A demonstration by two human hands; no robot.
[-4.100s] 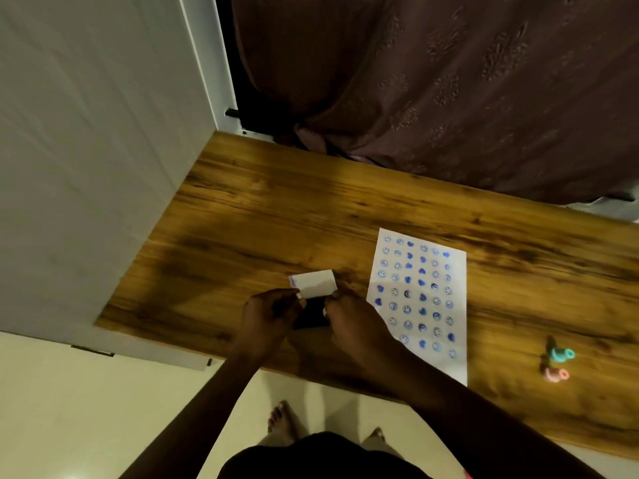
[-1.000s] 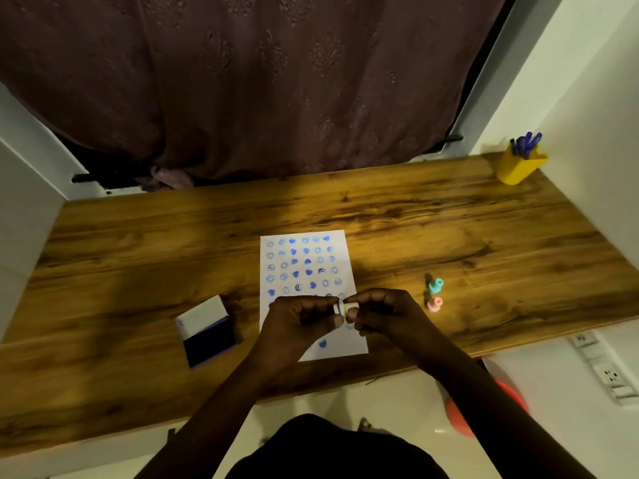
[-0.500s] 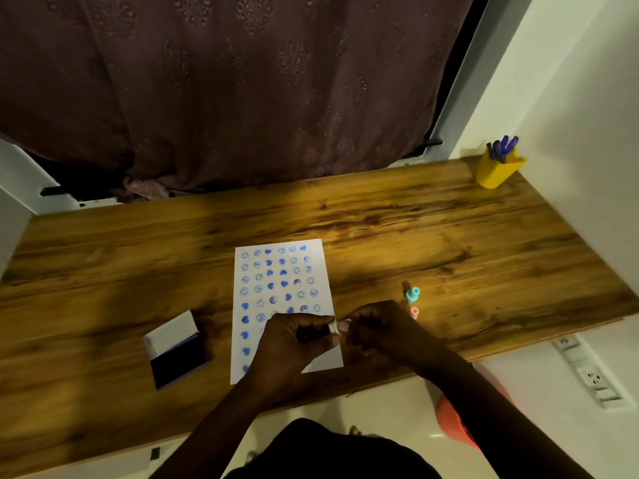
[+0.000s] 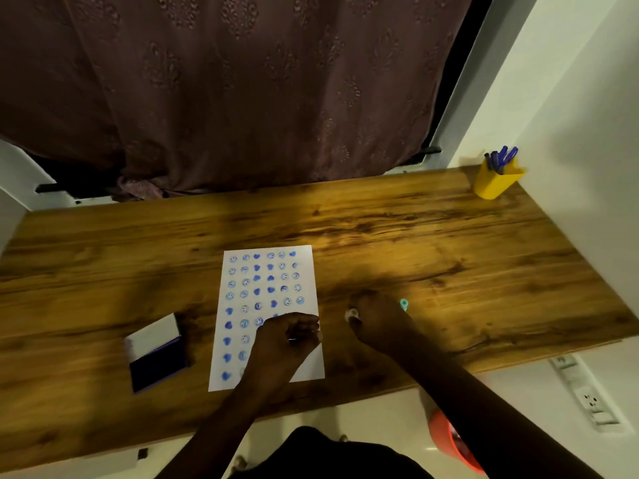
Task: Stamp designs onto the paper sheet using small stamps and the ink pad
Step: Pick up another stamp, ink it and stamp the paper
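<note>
The hands, joined half a second ago, have parted: the right hand (image 4: 378,319) carries a pinched small stamp (image 4: 351,314) off the paper sheet (image 4: 269,316) toward the teal stamp (image 4: 404,304), probably swapping, while the left hand (image 4: 287,340) rests curled, grip unclear.

Both forearms are bare, no sleeves reaching the wrists; the left hand (image 4: 283,344) and right hand (image 4: 377,323) wear no gloves; a dark garment (image 4: 325,454) covers the lap
</note>
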